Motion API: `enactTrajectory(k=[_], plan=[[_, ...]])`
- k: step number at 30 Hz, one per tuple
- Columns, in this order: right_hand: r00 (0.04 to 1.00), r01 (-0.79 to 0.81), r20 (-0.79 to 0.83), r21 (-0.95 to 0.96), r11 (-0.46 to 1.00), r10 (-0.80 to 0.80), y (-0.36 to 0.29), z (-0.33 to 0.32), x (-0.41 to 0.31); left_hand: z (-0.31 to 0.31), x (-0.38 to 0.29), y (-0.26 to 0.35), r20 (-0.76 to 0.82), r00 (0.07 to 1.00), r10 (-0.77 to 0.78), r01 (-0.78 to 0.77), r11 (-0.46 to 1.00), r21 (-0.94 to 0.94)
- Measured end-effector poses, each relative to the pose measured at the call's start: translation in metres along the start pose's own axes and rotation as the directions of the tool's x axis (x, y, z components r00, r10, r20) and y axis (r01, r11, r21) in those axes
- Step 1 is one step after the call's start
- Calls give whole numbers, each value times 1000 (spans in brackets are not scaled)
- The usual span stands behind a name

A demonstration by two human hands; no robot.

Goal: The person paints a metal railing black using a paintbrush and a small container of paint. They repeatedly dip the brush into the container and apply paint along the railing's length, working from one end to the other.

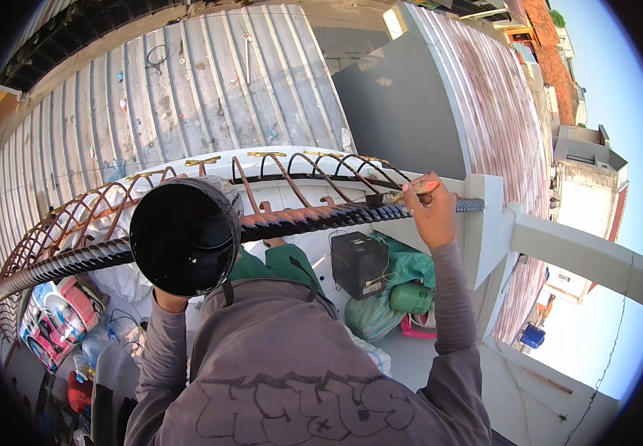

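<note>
My left hand [170,301] is mostly hidden beneath a paint can [186,235] and supports it from below. The can's inside is coated with glossy black paint. In my right hand [433,214] is a paintbrush [395,197], gripped by its paint-smeared handle. Its dark bristles touch or nearly touch the twisted metal handrail [332,218] of a balcony railing. Glossy black covers the rail around the brush and along its underside, while reddish brown shows on top between the can and the brush. Below it, the curved balusters [293,187] are mostly reddish brown, with some black ones near the right.
A black box [359,265], a green tank [412,297] and plastic bags [374,319] sit right of my legs. At left lie a printed pink-and-blue bag [59,323] and white sheeting [115,267]. Beyond the railing is a corrugated metal roof [187,95]. The handrail meets a white post [485,223].
</note>
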State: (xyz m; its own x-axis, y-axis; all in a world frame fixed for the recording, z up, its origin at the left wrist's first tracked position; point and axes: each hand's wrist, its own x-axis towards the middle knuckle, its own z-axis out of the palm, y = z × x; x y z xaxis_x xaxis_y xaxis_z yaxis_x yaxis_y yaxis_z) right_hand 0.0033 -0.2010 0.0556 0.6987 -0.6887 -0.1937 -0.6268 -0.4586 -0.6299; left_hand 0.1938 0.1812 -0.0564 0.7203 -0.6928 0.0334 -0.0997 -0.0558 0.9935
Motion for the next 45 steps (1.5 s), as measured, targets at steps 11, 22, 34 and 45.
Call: enactTrajectory(k=[11, 22, 34, 45], plan=[[995, -57, -87, -76, 995, 51, -1, 10, 14, -4, -13, -16, -32, 999, -32, 31, 999, -23], [992, -60, -123, -201, 978, 35, 19, -6, -1, -8, -14, -7, -16, 998, -56, 55, 998, -10], [972, -23, -235, -40, 999, 13, 17, -14, -19, -15, -10, 0, 84, 991, -106, 99, 991, 91], [991, 20, -132, 235, 972, 12, -8, 17, -19, -14, -10, -11, 87, 996, -12, 0, 990, 138]])
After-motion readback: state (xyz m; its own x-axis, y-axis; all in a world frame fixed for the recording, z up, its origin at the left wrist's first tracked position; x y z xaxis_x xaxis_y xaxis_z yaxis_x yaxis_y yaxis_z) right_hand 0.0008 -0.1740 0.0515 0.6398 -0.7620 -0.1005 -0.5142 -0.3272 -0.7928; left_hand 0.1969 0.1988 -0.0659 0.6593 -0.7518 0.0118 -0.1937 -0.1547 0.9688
